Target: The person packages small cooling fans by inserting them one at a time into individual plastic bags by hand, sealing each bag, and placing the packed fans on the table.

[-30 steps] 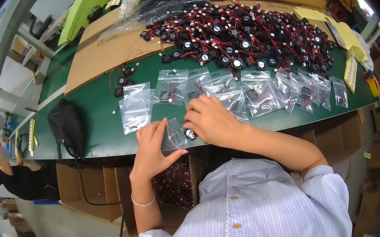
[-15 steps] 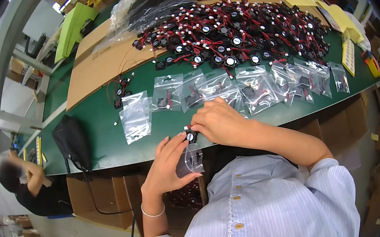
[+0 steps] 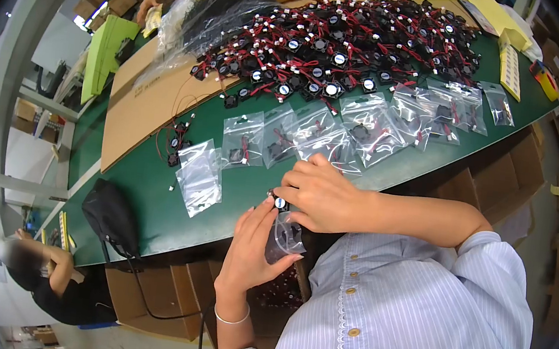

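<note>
A small black cooling fan with a round white label is between my two hands, at the mouth of a clear zip bag. My left hand holds the bag, its fingertips by the fan and its thumb at the bag's lower end. My right hand pinches the fan from above; its fingers hide the fan's wires. Just beyond my hands lie several clear bags with fans in them, such as this bagged fan. To the left sits a stack of flat clear bags.
A large heap of fans with red wires covers the back of the green table. Cardboard and a black pouch are on the left. Open cartons stand below the edge. Other people work at the back and far left.
My right hand's fingers have closed further down over the fan, and its wires and white plug no longer show. The view has shifted slightly.
</note>
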A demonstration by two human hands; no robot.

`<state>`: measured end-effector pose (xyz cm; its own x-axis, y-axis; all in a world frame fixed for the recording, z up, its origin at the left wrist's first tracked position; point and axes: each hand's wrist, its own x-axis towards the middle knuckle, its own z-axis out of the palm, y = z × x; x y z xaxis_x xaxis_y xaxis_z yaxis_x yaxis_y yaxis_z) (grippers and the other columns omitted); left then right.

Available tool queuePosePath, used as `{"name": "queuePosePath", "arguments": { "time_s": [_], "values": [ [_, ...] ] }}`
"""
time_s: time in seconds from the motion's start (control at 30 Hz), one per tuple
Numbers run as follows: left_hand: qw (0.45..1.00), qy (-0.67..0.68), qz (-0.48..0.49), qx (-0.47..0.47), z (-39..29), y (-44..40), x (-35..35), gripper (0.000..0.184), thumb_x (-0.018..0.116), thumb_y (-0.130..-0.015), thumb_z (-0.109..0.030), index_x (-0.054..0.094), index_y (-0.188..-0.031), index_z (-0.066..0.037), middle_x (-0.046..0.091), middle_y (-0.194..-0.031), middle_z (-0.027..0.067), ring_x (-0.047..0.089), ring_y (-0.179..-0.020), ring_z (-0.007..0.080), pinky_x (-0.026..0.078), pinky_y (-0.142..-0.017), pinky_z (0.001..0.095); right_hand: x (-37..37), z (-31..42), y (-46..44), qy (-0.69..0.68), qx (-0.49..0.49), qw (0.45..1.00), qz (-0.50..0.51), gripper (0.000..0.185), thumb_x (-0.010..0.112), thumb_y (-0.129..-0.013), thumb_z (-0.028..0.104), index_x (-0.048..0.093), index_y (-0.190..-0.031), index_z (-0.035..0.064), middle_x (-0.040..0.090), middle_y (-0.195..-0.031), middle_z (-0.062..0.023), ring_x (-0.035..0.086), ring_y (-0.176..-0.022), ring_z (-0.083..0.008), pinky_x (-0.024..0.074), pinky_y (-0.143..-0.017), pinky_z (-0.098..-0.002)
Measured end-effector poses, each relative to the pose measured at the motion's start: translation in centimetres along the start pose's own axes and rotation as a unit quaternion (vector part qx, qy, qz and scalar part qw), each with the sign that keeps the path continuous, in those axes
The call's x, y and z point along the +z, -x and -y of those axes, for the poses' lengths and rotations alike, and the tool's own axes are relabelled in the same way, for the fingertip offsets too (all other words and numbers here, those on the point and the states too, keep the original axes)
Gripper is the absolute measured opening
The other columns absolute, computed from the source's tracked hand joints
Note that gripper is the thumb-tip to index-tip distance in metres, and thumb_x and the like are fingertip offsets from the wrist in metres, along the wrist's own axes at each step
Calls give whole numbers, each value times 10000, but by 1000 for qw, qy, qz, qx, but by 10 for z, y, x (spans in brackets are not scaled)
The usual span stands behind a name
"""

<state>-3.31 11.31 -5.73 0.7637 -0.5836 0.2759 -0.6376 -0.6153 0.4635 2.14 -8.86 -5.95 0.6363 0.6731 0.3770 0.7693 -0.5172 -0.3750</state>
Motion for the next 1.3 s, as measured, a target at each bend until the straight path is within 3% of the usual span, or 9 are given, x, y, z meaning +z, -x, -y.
{"name": "queuePosePath", "arguments": {
  "time_s": [0.2,0.3,0.37,0.6,0.77,0.93,1.03,1.17,1.3],
  "values": [
    [1000,2,6,2,2,3,-4,814,822,-576,-293,446,-1194,81,443,-1280,244,449,-1171,363,335,-983,471,8,-3,-8,1,15,1000,-24,323,717,-652,210,630,-921,52,563,-845,-45,515,-835,-211,341,-741,-352],
    [998,-5,-49,-29,12,5,-15,845,816,-587,-302,411,-1238,51,443,-1281,243,452,-1144,399,353,-970,460,8,-10,-13,-5,14,1000,-24,303,710,-648,220,620,-887,57,567,-803,-55,524,-816,-222,347,-743,-357],
    [997,-11,-58,-44,22,3,-15,832,811,-590,-302,424,-1240,45,447,-1291,227,455,-1153,382,360,-973,440,5,-16,-14,-17,8,997,-81,288,702,-646,215,616,-875,62,570,-767,-58,534,-798,-229,353,-751,-359],
    [997,-16,-53,-52,31,-5,-10,824,808,-583,-296,437,-1242,31,442,-1313,200,433,-1187,366,325,-1007,439,-7,-14,-10,-51,-67,996,-24,313,713,-651,233,616,-898,66,581,-805,-35,534,-809,-214,351,-780,-353],
    [998,-13,-48,-38,32,-5,-10,827,806,-581,-313,438,-1236,32,443,-1307,204,424,-1196,382,298,-1020,473,2,-8,-13,-45,-60,997,4,331,713,-661,243,611,-913,54,586,-824,-41,532,-818,-213,350,-792,-352],
    [999,-28,-16,-29,32,-5,-12,861,805,-574,-362,432,-1242,32,435,-1307,212,400,-1225,385,267,-1030,511,3,-3,-16,-151,11,988,36,332,712,-672,251,630,-928,55,603,-849,-61,539,-841,-222,351,-802,-363],
    [999,-29,-6,-23,33,-4,-12,876,804,-573,-378,425,-1247,35,426,-1313,214,390,-1234,383,256,-1037,514,7,-4,-18,-102,-8,993,62,348,717,-676,266,644,-947,60,599,-855,-56,535,-848,-222,349,-802,-364],
    [999,-28,-1,-24,31,-5,-13,864,814,-564,-347,431,-1228,53,434,-1292,213,368,-1259,350,234,-1049,515,5,0,-15,-78,-25,994,65,362,733,-676,273,648,-960,66,594,-865,-47,527,-855,-220,345,-808,-362],
    [999,-26,5,-19,32,-5,-13,869,811,-571,-358,427,-1233,53,426,-1302,213,356,-1270,349,223,-1053,515,15,5,-10,-128,18,992,7,337,746,-684,250,653,-967,93,596,-872,-30,523,-859,-216,338,-819,-366]
  ]
}}
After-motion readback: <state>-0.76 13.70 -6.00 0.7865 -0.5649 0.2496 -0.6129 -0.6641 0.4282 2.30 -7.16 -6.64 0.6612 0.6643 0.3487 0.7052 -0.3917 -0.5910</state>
